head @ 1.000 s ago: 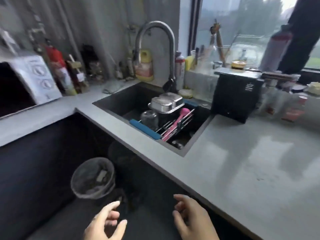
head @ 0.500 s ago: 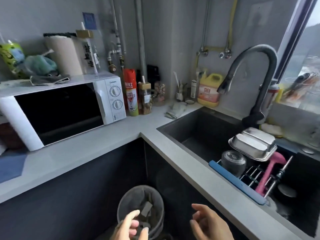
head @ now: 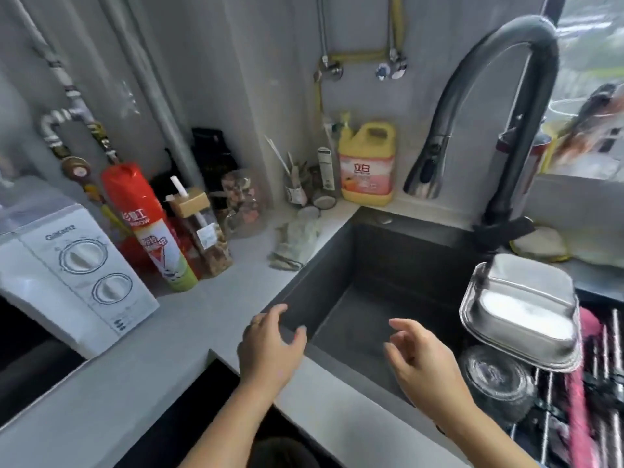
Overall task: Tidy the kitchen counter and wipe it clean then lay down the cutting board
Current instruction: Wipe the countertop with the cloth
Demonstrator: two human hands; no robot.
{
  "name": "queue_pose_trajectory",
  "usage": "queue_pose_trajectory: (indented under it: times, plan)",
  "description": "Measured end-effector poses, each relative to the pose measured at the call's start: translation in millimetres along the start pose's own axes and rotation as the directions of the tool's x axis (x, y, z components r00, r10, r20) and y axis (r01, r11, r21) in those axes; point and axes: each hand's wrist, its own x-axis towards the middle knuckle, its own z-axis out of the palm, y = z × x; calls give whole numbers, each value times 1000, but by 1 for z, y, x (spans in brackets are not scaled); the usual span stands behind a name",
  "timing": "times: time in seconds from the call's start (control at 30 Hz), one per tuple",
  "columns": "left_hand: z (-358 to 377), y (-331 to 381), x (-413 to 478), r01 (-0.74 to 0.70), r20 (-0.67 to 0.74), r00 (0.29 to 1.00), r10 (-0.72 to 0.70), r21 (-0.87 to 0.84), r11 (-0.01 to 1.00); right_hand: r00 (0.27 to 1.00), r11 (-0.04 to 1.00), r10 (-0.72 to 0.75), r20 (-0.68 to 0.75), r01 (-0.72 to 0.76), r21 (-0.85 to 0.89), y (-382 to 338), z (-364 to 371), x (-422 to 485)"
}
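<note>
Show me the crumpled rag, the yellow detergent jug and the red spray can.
crumpled rag (head: 296, 241), head view, middle of the cloth
yellow detergent jug (head: 367, 170), head view, front label
red spray can (head: 141, 214), head view, upper body

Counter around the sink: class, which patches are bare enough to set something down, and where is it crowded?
Bare: the counter strip between the microwave and the sink, and the front ledge beneath both empty hands. Crowded: the back corner, with spray can, jars, rag and detergent jug.
</note>
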Motion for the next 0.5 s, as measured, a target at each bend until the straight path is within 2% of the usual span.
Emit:
queue_pose_trajectory:
  times: [0.13, 0.27, 0.4, 0.5]
  plan:
    - [31, 9, 94, -53, 98, 994, 39, 142, 988, 985, 990, 135, -106, -139, -29, -4, 11, 12]
    - [59, 17, 157, -120, 191, 979, 71, 262, 958, 940, 957, 280, -192, -290, -25, -9, 17, 6]
    - [79, 3, 191, -205, 215, 966, 142, 310, 928, 898, 939, 313, -308, -341, -39, -12, 13, 0]
    - [88, -5, 205, -303, 198, 947, 252, 295, 906, 869, 928, 338, -361, -372, -27, -10, 5, -15]
